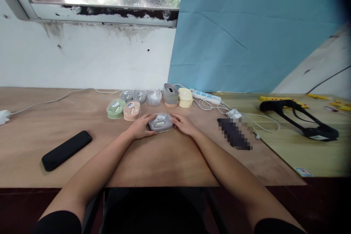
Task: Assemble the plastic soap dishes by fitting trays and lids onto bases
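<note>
A small grey box with a rounded lid (160, 122) lies on the wooden table (153, 161) in front of me. My left hand (140, 126) grips its left side and my right hand (184, 123) grips its right side, fingers curled against it. Behind it stand a green box (115, 108), a peach box (132, 110), two grey boxes (134, 95), a clear one (154, 97), a stack of grey and peach lids (170, 95) and a stack of yellow lids (185, 97).
A black phone (66, 150) lies at the left. A blurred dark object (235, 133) lies at the right, beside a white power strip (206, 96) with cables. A black headband device (298, 119) and yellow tools (279, 99) lie on the lighter table at the right.
</note>
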Tool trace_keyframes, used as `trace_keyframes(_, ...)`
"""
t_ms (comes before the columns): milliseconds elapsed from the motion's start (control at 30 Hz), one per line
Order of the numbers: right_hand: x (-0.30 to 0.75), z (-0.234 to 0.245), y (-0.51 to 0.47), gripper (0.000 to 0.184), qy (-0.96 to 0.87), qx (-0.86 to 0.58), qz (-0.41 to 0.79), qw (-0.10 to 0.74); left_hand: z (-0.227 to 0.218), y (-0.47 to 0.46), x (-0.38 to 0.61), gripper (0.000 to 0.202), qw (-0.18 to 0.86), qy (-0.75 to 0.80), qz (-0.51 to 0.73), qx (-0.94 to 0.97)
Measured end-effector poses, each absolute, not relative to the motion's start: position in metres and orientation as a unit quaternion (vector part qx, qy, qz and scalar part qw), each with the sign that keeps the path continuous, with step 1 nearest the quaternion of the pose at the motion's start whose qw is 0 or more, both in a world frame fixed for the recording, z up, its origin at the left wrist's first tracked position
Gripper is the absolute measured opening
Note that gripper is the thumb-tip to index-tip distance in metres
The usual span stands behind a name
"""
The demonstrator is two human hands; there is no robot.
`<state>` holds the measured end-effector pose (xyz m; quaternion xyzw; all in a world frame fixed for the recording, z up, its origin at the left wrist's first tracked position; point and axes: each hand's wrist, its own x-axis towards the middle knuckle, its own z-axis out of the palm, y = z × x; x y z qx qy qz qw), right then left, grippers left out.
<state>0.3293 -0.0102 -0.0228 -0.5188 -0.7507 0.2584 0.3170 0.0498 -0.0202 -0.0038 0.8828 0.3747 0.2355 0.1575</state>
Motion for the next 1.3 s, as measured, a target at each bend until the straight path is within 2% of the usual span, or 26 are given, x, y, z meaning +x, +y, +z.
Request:
trace_keyframes(200,0.328,-0.019,-0.013,0.058,-0.763,-0.516,0.245,0.302,-0.004,-0.019,0.049,0.091,0.150,0.364,0.242,0.887)
trace_keyframes(433,0.327,-0.017,-0.015,0.055,-0.759,-0.519,0.248,0.306,-0.006,-0.018,0.051,0.086,0.130,0.356,0.270,0.885)
trace_keyframes(633,0.324,-0.013,-0.019,0.052,-0.738,-0.504,0.260,0.365,-0.003,-0.016,0.048,0.077,0.030,0.337,0.289,0.896)
trace_keyframes(833,0.325,-0.011,-0.021,0.062,-0.709,-0.511,0.268,0.406,0.009,-0.019,0.038,0.065,-0.027,0.328,0.306,0.894)
trace_keyframes(933,0.326,-0.010,-0.021,0.064,-0.700,-0.511,0.267,0.422,0.023,-0.011,0.024,0.066,-0.057,0.388,0.328,0.860)
trace_keyframes(1100,0.325,-0.011,-0.021,0.061,-0.708,-0.505,0.261,0.418,0.058,0.032,0.002,0.077,-0.097,0.529,0.434,0.723)
trace_keyframes(1200,0.323,-0.012,-0.021,0.058,-0.720,-0.510,0.250,0.400,0.072,0.067,-0.005,0.082,-0.070,0.614,0.458,0.639)
trace_keyframes(1300,0.323,-0.013,-0.020,0.056,-0.731,-0.514,0.229,0.387,0.072,0.096,-0.011,0.083,-0.018,0.687,0.416,0.595)
